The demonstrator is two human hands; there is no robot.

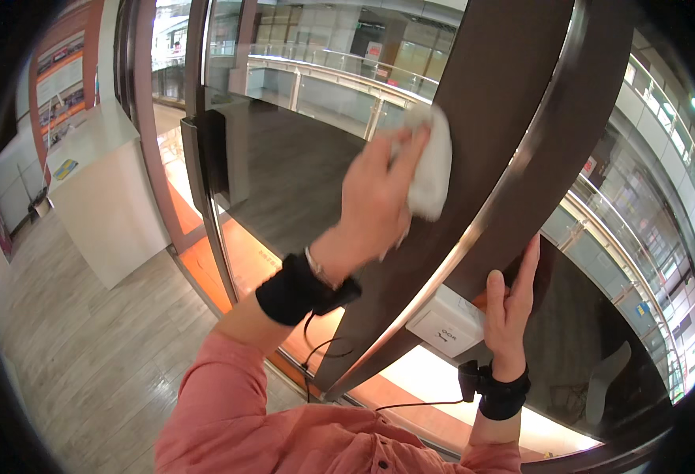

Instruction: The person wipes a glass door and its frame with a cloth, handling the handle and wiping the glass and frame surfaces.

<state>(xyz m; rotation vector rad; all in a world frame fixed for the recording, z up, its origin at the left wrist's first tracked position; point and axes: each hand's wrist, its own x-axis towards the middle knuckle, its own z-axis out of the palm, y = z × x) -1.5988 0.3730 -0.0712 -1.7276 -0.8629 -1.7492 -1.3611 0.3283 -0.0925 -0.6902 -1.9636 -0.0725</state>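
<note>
My left hand is shut on a white cloth, blurred, which lies against the dark frame between glass panels. A bracelet and a black wrist strap circle that wrist. Lower and to the right, my right hand rests on the edge of the dark frame and the neighbouring glass, thumb apart and nothing visible in it. Close beside its thumb, a white wall switch bearing writing and a symbol is mounted on the frame. My right wrist also wears a black strap.
Left of the frame stands a glass door with a metal-edged handle. A white counter carries a small blue-and-yellow item. Black cables hang near my body. Beyond the glass runs a railing.
</note>
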